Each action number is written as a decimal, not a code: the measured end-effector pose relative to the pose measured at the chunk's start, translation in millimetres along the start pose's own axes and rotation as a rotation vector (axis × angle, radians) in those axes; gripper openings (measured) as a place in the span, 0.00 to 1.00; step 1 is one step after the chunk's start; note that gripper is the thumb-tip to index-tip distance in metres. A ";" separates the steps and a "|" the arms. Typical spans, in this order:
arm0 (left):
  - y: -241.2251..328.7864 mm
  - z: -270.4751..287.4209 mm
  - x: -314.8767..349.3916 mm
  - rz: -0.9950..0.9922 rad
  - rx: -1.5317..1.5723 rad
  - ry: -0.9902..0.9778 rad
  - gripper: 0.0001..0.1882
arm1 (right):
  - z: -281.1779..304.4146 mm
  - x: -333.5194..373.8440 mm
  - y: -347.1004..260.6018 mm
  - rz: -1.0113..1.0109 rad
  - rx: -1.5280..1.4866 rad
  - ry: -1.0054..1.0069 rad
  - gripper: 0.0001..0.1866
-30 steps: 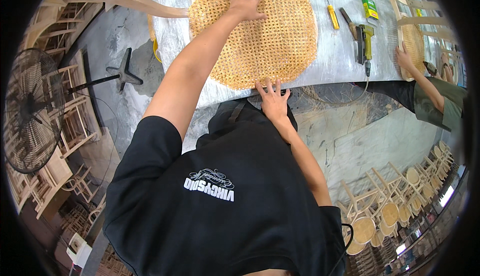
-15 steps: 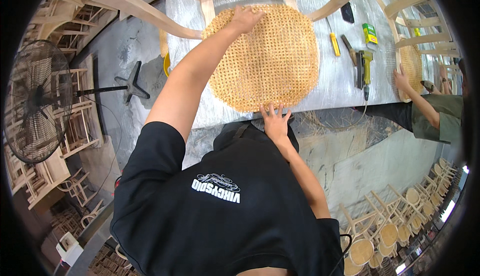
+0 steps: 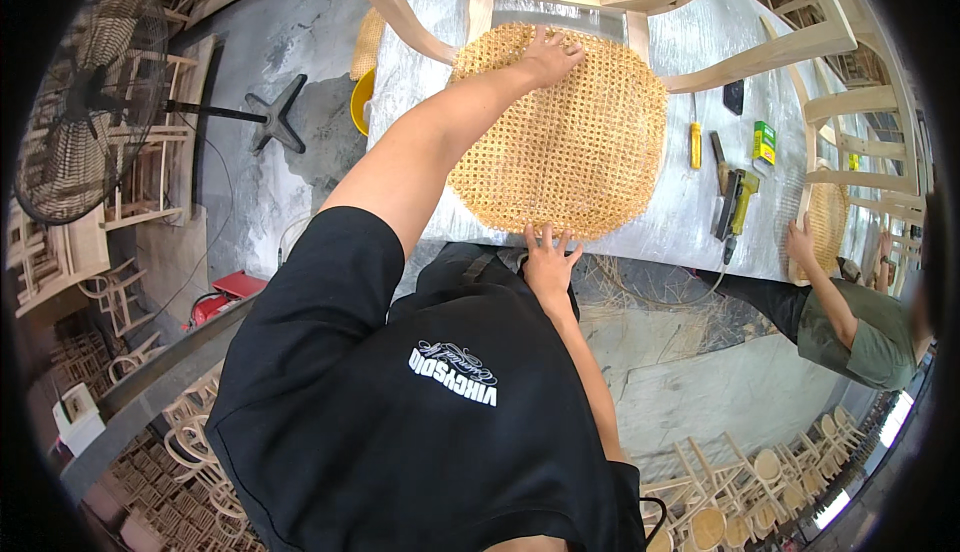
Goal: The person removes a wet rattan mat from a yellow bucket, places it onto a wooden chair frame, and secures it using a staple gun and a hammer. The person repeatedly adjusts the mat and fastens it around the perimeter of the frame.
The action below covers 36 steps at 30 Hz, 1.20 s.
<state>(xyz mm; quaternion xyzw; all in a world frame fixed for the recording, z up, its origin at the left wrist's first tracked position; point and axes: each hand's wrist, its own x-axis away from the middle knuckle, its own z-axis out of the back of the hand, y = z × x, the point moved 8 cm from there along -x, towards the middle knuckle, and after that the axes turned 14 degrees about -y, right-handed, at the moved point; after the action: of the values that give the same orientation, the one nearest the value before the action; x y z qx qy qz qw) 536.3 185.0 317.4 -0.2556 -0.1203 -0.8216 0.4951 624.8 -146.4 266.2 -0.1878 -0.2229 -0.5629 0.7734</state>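
Note:
A roughly round sheet of woven cane webbing (image 3: pixel 590 152), with a see-through film-like sheen and trimmed edges, lies over the seat of a pale wooden chair frame (image 3: pixel 760 60). My left hand (image 3: pixel 550 59) rests on the far part of the cane, fingers stretched out. At the near edge, my right hand (image 3: pixel 550 267) has its fingers spread, the tips touching the rim of the webbing. Neither hand grips anything. What lies beneath the cane is hidden.
On the film-covered table (image 3: pixel 630 232), to the right, lie a yellow-handled screwdriver (image 3: pixel 695 142), a hammer-like tool (image 3: pixel 720 157), an air stapler (image 3: pixel 737 207), a green box (image 3: pixel 764 144) and a black phone (image 3: pixel 733 97). A co-worker (image 3: pixel 850 317) works at the right; a fan (image 3: pixel 90 92) stands left.
My view has turned a little, so table and chair appear shifted right and tilted. Both hands stay on the cane, the left slightly further right across it, the right slightly further left.

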 end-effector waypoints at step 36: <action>8.3 -13.0 -13.2 0.101 -0.013 0.016 0.54 | -7.4 7.5 6.3 0.061 -0.121 -0.161 0.53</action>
<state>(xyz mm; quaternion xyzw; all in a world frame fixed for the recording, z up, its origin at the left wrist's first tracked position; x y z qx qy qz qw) 544.7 185.0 298.9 -0.2580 -0.0978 -0.7984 0.5351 633.7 -154.4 264.0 -0.2856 -0.2442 -0.5346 0.7570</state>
